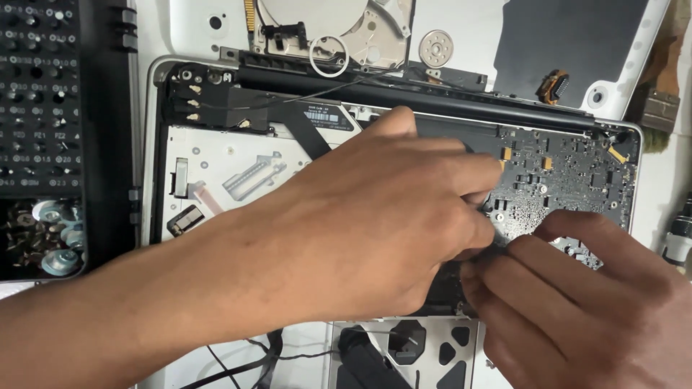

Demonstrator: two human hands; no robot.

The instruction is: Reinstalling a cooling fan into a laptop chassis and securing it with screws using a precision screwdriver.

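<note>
A white bench (667, 184) carries everything here. An opened laptop base (216, 166), its silver frame bare on the left and a dark circuit board (569, 173) on the right, lies in the middle. A black screwdriver-bit case (40, 94) with a compartment of loose screws (43, 241) lies to its left. Beyond the laptop lie an opened hard drive (360, 25), a white ring (329, 56), and a white panel with a dark grey pad (577, 43). Black cables (245, 364) trail across the near edge.

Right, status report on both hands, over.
Left hand and right hand pinching together at the circuit board edge. Pinched part hidden. Opened laptop underneath.
</note>
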